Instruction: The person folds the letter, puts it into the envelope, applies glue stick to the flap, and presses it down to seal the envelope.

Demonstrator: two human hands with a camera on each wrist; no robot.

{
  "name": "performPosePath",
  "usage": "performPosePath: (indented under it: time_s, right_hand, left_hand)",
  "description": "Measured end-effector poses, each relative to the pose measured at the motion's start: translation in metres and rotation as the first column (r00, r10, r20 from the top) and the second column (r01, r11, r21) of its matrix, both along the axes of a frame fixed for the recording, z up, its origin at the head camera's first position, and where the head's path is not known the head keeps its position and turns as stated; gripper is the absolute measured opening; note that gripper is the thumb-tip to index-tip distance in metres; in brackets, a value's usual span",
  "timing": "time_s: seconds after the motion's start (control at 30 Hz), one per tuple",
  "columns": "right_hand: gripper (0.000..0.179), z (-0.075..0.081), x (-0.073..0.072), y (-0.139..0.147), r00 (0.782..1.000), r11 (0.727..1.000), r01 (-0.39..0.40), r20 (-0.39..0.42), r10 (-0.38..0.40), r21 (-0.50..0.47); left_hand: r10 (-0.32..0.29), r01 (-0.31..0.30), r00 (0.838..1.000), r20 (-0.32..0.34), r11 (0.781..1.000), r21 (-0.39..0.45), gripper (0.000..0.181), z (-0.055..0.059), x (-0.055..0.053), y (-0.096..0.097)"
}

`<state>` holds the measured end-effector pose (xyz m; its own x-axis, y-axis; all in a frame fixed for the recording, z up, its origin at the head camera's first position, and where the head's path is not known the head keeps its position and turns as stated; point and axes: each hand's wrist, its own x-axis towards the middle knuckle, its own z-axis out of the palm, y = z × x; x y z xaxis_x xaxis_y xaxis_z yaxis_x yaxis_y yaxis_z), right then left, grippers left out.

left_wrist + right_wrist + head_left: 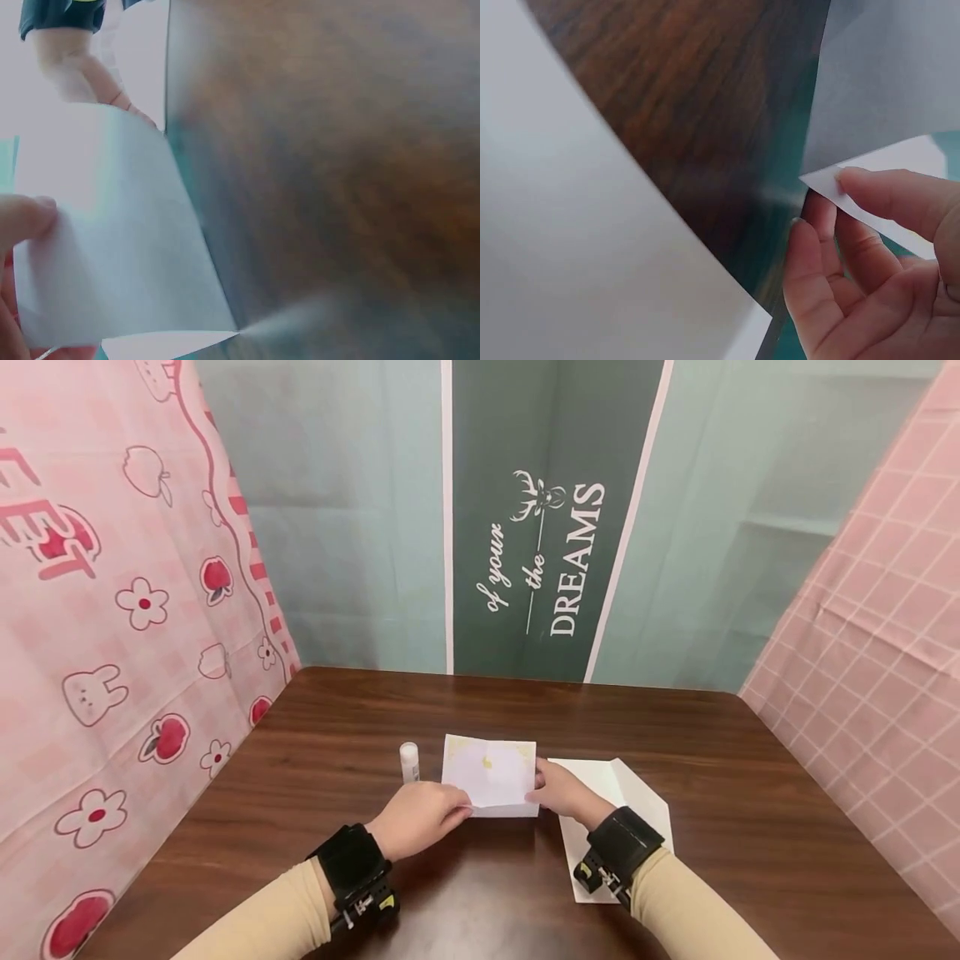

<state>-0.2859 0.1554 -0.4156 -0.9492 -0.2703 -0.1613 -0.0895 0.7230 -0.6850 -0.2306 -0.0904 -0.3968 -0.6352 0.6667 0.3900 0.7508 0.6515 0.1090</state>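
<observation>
A folded white card (487, 768) with yellow ornaments in its corners and a small yellow mark in its middle is held between both hands over the table. My left hand (420, 817) pinches its lower left side, the thumb (28, 217) lying on the paper in the left wrist view. At the right edge, my right hand (566, 792) pinches the card's corner between thumb and fingers. The right wrist view shows the card's two leaves (889, 90) parted at that corner. Partly under my right wrist lies a white envelope (581, 843), its pointed flap opened out.
A white capped tube (409, 760), like a glue stick, stands upright just beyond my left hand. Everything rests on a dark wooden table (360, 710). Printed cloths hang behind it and on both sides.
</observation>
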Motion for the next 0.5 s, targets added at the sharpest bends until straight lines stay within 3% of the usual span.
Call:
performPosePath:
  time_s: [0.17,0.5]
  right_hand:
    - [0.035,0.002,0.005,0.004,0.995,0.996,-0.084,-0.051,0.083,-0.024]
    - [0.029,-0.001,0.007,0.009,0.989,0.994,-0.11,-0.096,0.108,-0.012]
  left_hand:
    - [0.066,-0.063,0.997,-0.04,0.995,0.082,0.009,0.006,-0.011,0.005]
    - [0.074,-0.064,0.991,-0.116,0.994,0.084,0.012,0.008,-0.022,0.013]
